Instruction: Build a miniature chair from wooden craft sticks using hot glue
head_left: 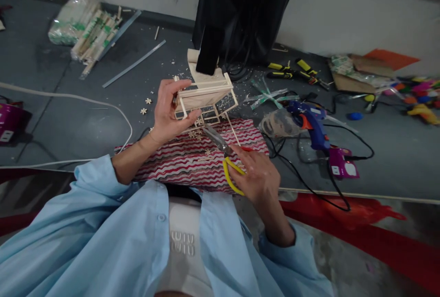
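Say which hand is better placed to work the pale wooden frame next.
Probably the right hand, holding the yellow-and-red-handled metal tool near the frame, which the left hand grips.

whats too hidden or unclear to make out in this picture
Head view: whether the pliers touch the wooden frame; their tips are too small and blurred.
Head view: some fingertips of the left grip, hidden by the frame and the grip itself.
Head view: what props the phone, hidden behind it.
Head view: the rest of the black bag, cut off by the top edge.
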